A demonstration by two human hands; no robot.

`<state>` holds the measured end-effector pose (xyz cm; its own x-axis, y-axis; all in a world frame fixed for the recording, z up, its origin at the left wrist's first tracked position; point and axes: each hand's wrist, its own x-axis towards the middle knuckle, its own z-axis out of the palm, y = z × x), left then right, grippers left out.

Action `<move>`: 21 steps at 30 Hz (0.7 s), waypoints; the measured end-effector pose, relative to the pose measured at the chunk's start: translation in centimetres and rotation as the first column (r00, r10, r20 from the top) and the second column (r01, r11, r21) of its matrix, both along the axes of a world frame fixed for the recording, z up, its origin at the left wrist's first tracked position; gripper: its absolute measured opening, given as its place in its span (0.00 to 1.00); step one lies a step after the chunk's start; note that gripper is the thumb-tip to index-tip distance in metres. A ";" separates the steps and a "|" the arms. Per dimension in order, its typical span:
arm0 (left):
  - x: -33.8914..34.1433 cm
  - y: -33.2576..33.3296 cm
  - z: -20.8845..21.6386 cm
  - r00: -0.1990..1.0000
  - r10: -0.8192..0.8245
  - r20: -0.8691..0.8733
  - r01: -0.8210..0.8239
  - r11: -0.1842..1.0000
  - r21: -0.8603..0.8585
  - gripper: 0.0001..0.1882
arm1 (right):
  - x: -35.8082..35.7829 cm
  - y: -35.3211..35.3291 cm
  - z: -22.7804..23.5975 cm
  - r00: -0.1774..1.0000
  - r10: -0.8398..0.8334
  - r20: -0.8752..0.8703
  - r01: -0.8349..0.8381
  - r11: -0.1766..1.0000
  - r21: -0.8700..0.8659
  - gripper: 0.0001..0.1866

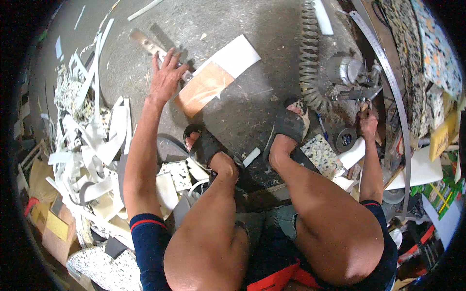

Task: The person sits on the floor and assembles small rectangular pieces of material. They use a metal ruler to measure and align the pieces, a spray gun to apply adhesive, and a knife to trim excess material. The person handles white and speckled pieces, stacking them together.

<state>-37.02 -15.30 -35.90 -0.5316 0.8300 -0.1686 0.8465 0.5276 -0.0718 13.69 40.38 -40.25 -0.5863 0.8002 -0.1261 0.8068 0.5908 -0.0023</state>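
My left hand (pixel 167 77) lies over a narrow pale bar (pixel 146 43) with holes in it, fingers spread and stretched across it. The bar's exact kind I cannot make out. Beside that hand, a flat rectangular piece (pixel 206 89), tan at one end and white at the other, rests on the floor. Far to the right, my right hand (pixel 369 123) is closed round the wooden handle of what looks like a hammer (pixel 357 94). Its metal head points away from me, close to a round metal cup (pixel 345 71).
A coiled hose (pixel 309 53) runs down the floor beside a roll of tape (pixel 346 139) and a blue pen (pixel 322 126). A long metal ruler (pixel 386 68) curves along the right. White offcuts (pixel 97 179) pile up at left; speckled foam blocks (pixel 410 72) stand at right.
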 end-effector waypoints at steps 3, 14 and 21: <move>1.3 0.3 -0.9 0.997 0.068 -0.045 -0.064 0.994 0.089 0.19 | -0.7 0.5 1.5 0.998 0.054 -0.013 -0.054 0.998 0.027 0.20; 8.3 3.2 -0.7 0.939 0.126 0.319 -0.249 0.890 0.382 0.22 | 15.9 -11.5 12.0 0.979 -0.185 0.083 0.182 0.983 0.036 0.25; 9.3 5.3 -1.5 0.932 0.177 0.315 -0.287 0.894 0.346 0.23 | 10.0 -24.6 17.5 0.996 0.059 0.074 -0.017 0.882 -0.472 0.25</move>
<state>-27.74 -10.05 -37.43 -0.6966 0.7169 -0.0295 0.6538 0.6512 0.3854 23.71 15.77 -22.75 -0.5853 0.6121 -0.5317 0.7935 0.5671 -0.2207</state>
